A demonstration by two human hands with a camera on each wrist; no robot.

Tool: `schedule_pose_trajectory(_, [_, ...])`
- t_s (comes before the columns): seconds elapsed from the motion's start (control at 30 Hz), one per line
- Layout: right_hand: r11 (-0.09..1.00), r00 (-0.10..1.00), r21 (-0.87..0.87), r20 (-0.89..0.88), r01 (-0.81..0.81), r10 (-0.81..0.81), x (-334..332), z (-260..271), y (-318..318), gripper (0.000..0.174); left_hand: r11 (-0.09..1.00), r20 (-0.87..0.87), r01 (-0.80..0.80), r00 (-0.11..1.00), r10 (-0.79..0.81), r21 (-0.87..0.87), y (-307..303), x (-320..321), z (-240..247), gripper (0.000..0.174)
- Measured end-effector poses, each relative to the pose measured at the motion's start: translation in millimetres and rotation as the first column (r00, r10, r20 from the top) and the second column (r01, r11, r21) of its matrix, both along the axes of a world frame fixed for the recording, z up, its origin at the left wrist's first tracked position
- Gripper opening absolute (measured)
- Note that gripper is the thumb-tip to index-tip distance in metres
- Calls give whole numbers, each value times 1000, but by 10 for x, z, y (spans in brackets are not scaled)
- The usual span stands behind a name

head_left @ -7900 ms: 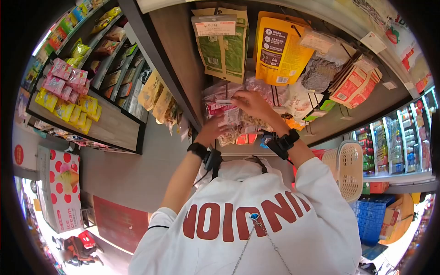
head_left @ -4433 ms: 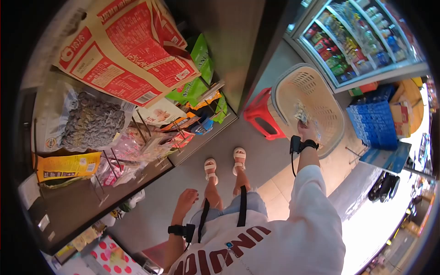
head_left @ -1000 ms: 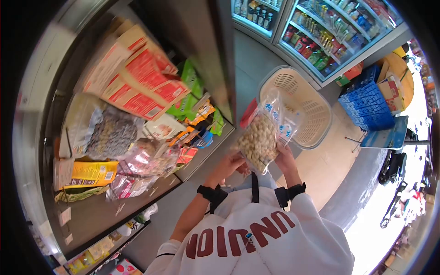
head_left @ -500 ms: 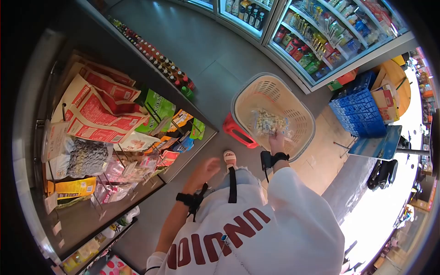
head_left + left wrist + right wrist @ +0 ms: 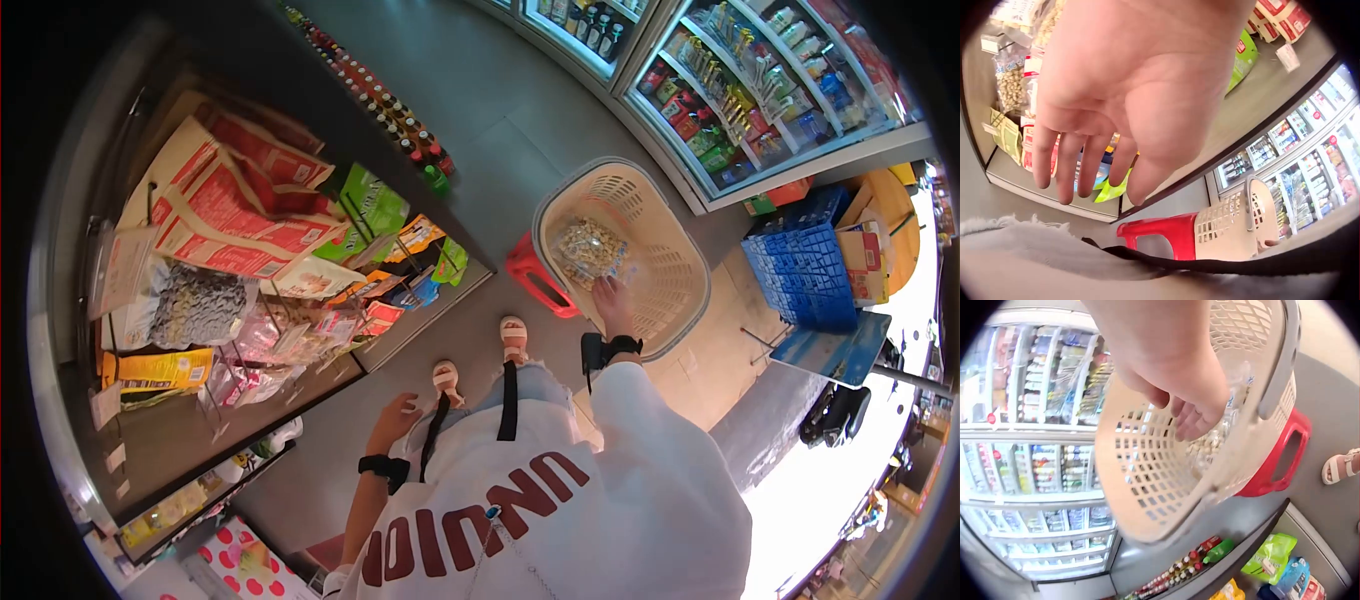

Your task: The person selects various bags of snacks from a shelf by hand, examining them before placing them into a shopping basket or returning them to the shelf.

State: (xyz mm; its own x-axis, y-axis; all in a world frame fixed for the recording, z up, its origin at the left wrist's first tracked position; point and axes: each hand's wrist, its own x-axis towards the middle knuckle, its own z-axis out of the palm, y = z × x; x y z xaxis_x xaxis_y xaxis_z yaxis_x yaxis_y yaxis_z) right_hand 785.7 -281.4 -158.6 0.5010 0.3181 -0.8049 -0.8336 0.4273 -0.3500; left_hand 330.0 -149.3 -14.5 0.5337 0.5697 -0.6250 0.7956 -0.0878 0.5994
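Note:
A clear plastic bag of pale nuts [image 5: 588,248] lies in the bottom of a beige shopping basket [image 5: 690,240]. My right hand [image 5: 611,302] reaches down inside the basket, its fingertips at the near edge of the bag. In the right wrist view the fingers of that hand [image 5: 1175,387] are loosely bent and hold nothing, with the bag [image 5: 1210,447] beyond them. My left hand [image 5: 393,420] hangs at my side beside the shelf. Its palm and loose fingers show with nothing in them in the left wrist view.
The basket rests on a red stool [image 5: 535,270]. Hanging snack bags fill the shelf [image 5: 190,430] on the left. A drinks fridge [image 5: 760,100] stands behind the basket, and a blue crate [image 5: 800,265] is at the right. Small bottles [image 5: 400,125] line the floor behind the shelf.
From the shelf I turned to the basket. Both hands held the nut bag a second ago; then my right hand lowered it in and let go. My left hand dropped to my side.

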Motion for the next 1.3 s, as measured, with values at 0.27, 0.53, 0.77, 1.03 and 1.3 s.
schedule_pose_trajectory(0.27, [680, 624, -92, 326, -727, 711, -1204, 1195, 368, 29, 948, -68, -305, 952, 299, -95, 78, -877, -541, 37])
schedule_pose_trajectory(0.53, [-219, -439, -513, 358, -830, 824, -3132, 1331, 873, 29, 713, -114, -657, 750, 651, -246, 294, -1983, -578, 49])
schedule_pose_trajectory(0.77, [-144, -529, -636, 471, -758, 706, -4387, 757, 968, 29, 635, -81, -743, 661, 746, -214, 699, -3007, -886, 58])
schedule_pose_trajectory(1.03, [-37, -220, -422, 392, -906, 893, -4723, 649, 581, 26, 797, 111, -600, 799, 591, 73, 1568, -3965, -1986, 59])
schedule_pose_trajectory(1.3, [-92, -180, -418, 175, -904, 968, -4662, 794, 394, 26, 611, 176, -760, 585, 792, -222, 1734, -3283, -1370, 55])
